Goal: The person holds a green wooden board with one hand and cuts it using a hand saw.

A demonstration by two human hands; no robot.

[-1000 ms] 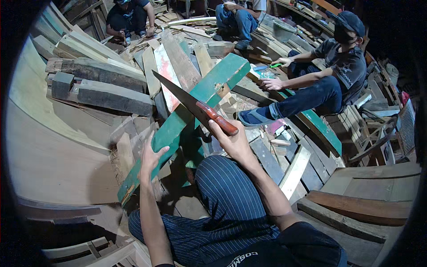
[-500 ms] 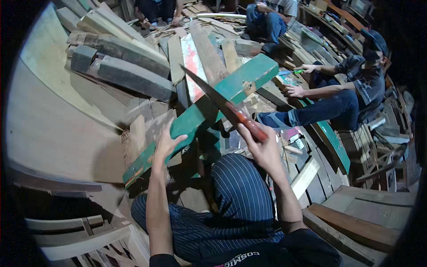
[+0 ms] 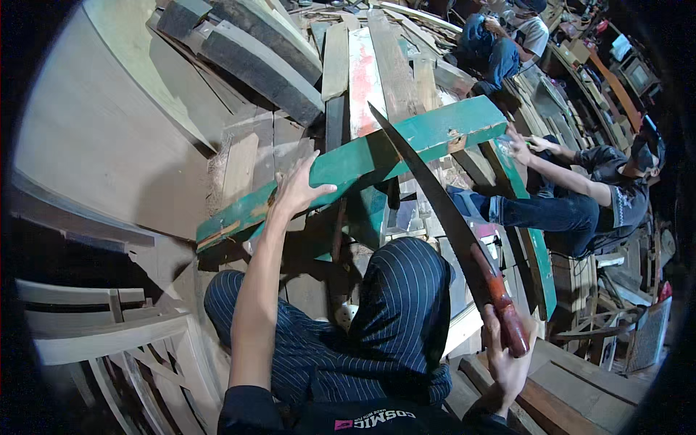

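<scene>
A long green-painted wooden beam (image 3: 406,138) with chipped edges lies slantwise in front of me, its near end low on the left. My left hand (image 3: 296,190) holds it near the middle, thumb apart on the painted face and fingers over the far edge. In my right hand (image 3: 504,355) is a machete with a long dark blade (image 3: 444,199) and a glossy reddish-brown wooden handle (image 3: 500,301). Its tip points up and left, and the blade passes in front of the beam as I see it. Part of my right fingers is hidden behind the handle.
A co-worker (image 3: 623,167) sits at the right, one leg stretched toward the beam, beside another green timber (image 3: 535,254). Another person (image 3: 500,43) crouches farther back. Dark blocks (image 3: 261,69) are stacked far left, a pale curved panel (image 3: 109,130) nearer. Slatted wooden furniture (image 3: 116,341) stands lower left.
My right hand has drawn the machete back, down and to the right, away from the beam. My left hand stays on the beam. The co-worker's hands have shifted near the beam's far end.
</scene>
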